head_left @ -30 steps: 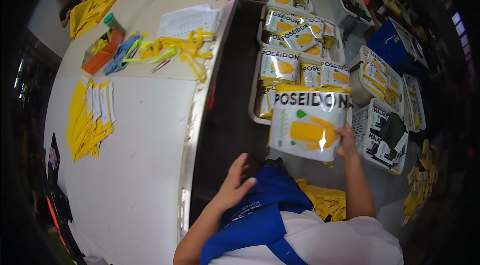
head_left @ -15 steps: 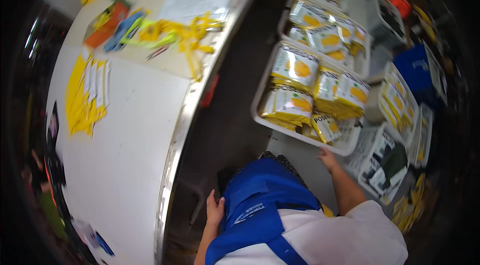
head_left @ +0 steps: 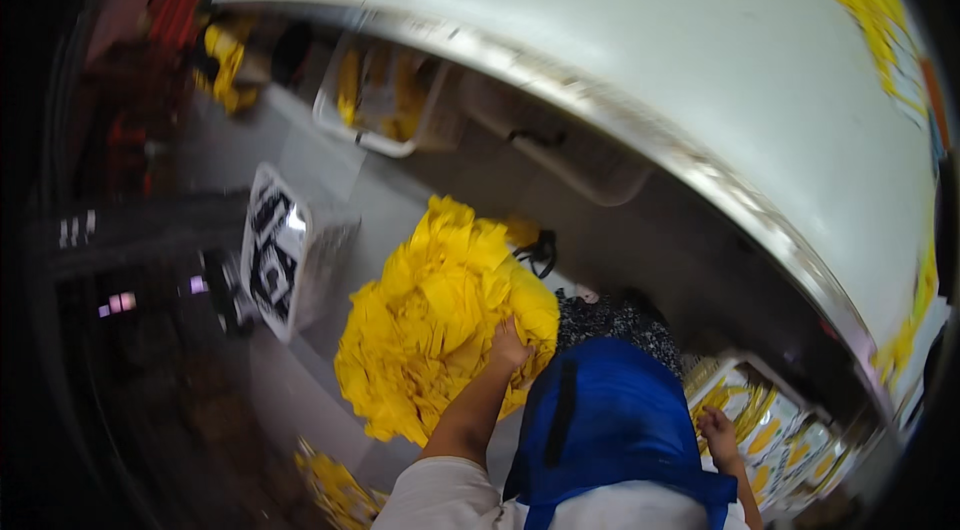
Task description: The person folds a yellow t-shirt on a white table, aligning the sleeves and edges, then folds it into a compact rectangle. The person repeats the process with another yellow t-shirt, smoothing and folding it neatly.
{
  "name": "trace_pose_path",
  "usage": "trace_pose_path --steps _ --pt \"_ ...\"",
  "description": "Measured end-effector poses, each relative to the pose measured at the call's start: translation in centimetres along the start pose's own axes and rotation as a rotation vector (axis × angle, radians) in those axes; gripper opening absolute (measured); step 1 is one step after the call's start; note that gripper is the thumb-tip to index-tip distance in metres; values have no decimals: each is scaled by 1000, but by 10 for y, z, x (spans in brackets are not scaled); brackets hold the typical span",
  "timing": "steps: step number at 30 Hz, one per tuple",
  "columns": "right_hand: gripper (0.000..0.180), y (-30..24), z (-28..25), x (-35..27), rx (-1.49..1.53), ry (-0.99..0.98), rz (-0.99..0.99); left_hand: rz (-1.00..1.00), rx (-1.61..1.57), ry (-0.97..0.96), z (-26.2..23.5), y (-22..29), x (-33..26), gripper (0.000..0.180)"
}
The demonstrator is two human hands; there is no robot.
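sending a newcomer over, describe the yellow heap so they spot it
Below the white table in the picture, find the blue apron. The yellow heap is just left of it, the left hand against it. It is one big crumpled mound, far larger than the yellow bundle at lower left.

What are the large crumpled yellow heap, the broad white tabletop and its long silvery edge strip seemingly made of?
Yellow heap: perhaps thin cloth or plastic film, fairly matte; loose folds show. White tabletop: perhaps laminate; smooth, softly reflecting light. Silvery edge strip: likely metal, with bright, uneven shine.
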State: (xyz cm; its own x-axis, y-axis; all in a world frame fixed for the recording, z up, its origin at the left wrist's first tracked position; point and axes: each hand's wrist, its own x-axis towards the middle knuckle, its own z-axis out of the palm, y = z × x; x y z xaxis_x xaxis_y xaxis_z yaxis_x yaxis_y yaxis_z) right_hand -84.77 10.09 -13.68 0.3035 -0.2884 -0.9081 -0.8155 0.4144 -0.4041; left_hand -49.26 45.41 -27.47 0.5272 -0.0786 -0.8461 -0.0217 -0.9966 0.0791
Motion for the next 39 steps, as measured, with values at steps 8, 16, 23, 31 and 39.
trace_pose_path --steps 8,16,23,31,39 --pt "32 -77 40 62 -377 -68 17 -627 -375 143 -19 -148 85 66" --pt "70 -224 219 60 -792 -381 -618 -185 -961 250 -55 -142 -174 36" --pt "74 -301 352 -42 -1146 -1183 -1001 608 -1312 9 -151 3 -316 57" --pt "65 -417 260 -95 -843 -1016 -847 54 -981 711 -104 -112 -204 103" --pt "45 -611 183 -208 68 -943 -1422 580 -699 306 -280 1 -127 72"
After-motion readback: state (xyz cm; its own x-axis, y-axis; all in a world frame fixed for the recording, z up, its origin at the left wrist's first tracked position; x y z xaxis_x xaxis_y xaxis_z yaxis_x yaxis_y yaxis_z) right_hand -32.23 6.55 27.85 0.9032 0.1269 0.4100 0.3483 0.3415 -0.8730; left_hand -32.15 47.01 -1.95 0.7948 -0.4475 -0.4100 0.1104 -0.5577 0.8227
